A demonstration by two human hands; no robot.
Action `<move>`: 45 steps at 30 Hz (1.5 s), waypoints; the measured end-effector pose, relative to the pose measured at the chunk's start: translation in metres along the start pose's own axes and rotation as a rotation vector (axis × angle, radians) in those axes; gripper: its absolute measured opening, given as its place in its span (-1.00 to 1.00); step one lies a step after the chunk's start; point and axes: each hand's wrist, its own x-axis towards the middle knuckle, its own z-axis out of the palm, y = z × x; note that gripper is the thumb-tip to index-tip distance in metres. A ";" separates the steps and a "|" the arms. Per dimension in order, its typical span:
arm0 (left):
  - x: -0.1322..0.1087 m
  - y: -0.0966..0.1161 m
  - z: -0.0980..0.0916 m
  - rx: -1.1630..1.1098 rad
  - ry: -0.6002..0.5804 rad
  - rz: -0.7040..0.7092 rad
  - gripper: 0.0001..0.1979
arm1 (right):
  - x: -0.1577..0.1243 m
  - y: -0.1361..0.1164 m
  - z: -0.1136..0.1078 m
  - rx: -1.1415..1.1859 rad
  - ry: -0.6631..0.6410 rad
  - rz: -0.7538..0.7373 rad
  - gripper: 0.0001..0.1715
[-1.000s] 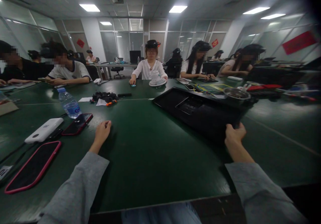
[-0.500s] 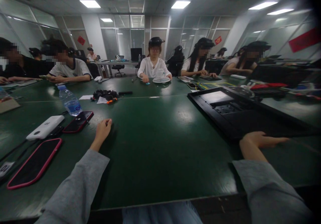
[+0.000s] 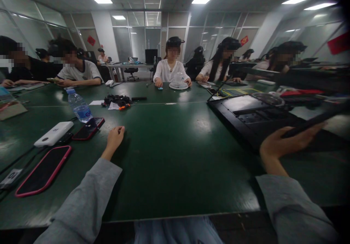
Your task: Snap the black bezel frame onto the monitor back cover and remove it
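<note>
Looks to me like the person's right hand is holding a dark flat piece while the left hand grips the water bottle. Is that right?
Not quite: the left hand isn't gripping the water bottle. The head view shows it at the green table, apart from the bottle. The right hand is indeed holding a dark flat piece.

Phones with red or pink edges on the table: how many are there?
2. The far phone lies beside the water bottle, left of the left hand; the near phone lies closer to the camera. Others may be hidden behind the black panel.
</note>
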 end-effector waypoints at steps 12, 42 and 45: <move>0.000 0.006 0.000 -0.206 0.138 -0.018 -0.55 | -0.022 -0.083 0.000 0.294 -0.008 -0.370 -0.13; -0.008 0.015 0.014 0.194 0.010 0.045 -0.53 | -0.067 -0.063 0.095 0.376 -0.971 -0.126 -0.21; -0.008 0.016 0.014 0.252 -0.045 0.044 -0.49 | -0.068 -0.058 0.097 0.349 -0.978 -0.126 -0.26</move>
